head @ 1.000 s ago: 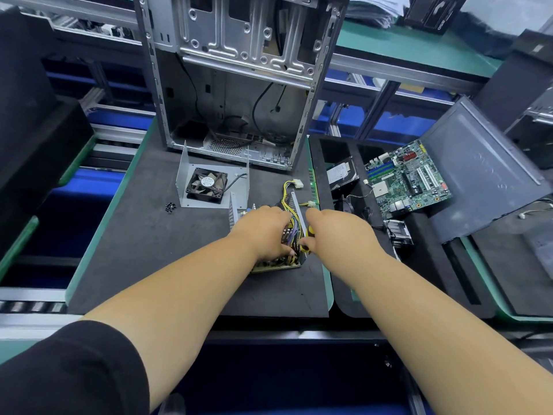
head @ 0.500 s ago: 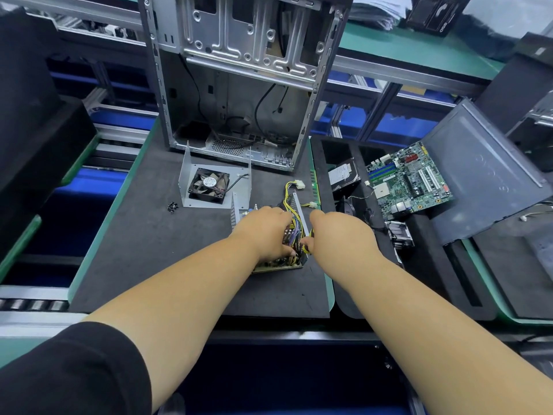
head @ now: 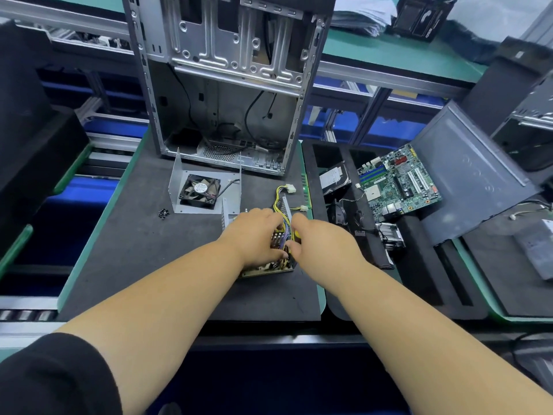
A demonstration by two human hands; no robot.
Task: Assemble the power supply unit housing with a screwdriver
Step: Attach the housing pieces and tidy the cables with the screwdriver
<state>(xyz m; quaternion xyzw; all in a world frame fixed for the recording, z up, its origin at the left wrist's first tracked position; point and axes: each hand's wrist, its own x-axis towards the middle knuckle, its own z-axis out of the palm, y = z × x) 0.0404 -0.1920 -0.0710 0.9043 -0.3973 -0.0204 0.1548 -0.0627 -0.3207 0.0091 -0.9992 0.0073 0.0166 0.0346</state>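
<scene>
- Small dark screws [head: 163, 213] lie loose on the dark surface [head: 125, 265], left of the fan.
- Housing cover with fan [head: 200, 191] sits near the open computer case [head: 227, 94].
- Left hand [head: 254, 238] rests on the power supply unit [head: 269, 266], fingers curled among its wires.
- Right hand [head: 321, 239] grips a yellow-handled screwdriver [head: 296, 235] beside it.
- Motherboard [head: 399, 181] lies well right.

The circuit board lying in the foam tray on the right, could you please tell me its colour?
Green circuit board, clearest in the head view.
</scene>
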